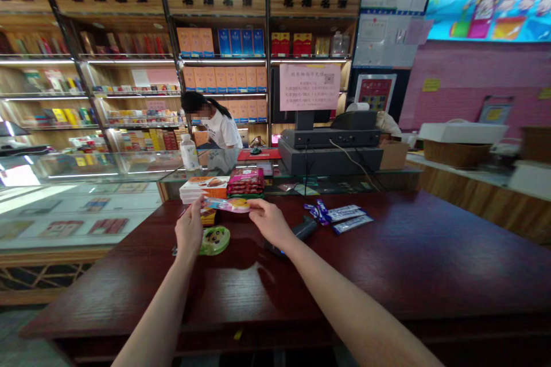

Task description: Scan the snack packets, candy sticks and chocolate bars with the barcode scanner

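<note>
The left hand [190, 229] and right hand [270, 222] pinch opposite ends of the packet [227, 205], fingers closed, above the worktop [365, 281]. A slack pinch could drop it onto the green pack [216, 241].

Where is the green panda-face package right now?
In the head view, the green panda-face package lies on the dark wooden counter, left of centre, just right of the left hand and below the held packet.

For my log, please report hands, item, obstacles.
Left hand, right hand: holding flat, multicoloured plastic packet. Packet above dark-red wooden table. Black handheld scanner partly behind right hand.
</note>
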{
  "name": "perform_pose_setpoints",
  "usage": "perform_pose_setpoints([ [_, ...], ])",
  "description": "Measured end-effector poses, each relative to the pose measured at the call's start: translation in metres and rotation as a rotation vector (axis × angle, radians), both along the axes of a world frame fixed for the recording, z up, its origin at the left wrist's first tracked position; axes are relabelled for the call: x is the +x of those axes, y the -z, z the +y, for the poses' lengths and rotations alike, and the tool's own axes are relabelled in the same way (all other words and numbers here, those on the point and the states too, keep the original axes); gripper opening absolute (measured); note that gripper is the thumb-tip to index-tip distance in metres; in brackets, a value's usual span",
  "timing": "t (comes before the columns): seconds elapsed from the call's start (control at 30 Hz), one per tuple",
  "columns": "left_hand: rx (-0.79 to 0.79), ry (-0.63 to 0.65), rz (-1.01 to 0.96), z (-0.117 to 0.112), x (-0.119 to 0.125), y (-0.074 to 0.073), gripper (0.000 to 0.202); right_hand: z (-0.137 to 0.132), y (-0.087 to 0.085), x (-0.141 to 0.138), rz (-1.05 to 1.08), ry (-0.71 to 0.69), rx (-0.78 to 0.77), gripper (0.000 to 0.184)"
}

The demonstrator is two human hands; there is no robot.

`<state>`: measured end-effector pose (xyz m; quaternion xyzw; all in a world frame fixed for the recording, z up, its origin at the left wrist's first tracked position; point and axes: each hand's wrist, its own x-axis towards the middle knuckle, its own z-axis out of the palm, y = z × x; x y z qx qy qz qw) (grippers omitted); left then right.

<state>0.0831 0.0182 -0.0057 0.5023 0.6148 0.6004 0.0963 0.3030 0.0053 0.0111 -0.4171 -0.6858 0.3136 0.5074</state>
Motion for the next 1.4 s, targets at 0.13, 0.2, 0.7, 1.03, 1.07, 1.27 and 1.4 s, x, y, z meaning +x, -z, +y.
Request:
perform_pose_setpoints([
  [0.13,-0.067,-0.052,0.031,-0.012,-0.018,-0.004,0.044,-0.001,0.006,-0.020,-0.024,-0.102,0.000,0.041],
  [0.2,-0.092,-0.074,0.033,-0.016,-0.027,-0.004,0.042,0.000,0.011,-0.029,-0.017,-0.144,-0.010,0.045],
  [0.7,-0.241,-0.153,0.113,-0.041,-0.062,0.019,0.034,-0.011,0.046,-0.058,-0.129,-0.131,-0.003,0.055],
  [1.03,-0.271,-0.152,0.173,-0.038,-0.065,0.029,0.034,-0.021,0.048,-0.054,-0.148,-0.136,0.062,0.057],
  [1.07,-0.271,-0.152,0.179,-0.037,-0.065,0.030,0.035,-0.021,0.048,-0.053,-0.147,-0.134,0.063,0.057],
  [1.27,-0.296,-0.182,0.243,-0.035,-0.067,0.034,0.040,-0.022,0.048,-0.051,-0.174,-0.136,0.063,0.059],
  [1.4,-0.313,-0.182,0.253,-0.033,-0.069,0.036,0.040,-0.025,0.044,-0.051,-0.193,-0.140,0.072,0.058],
])
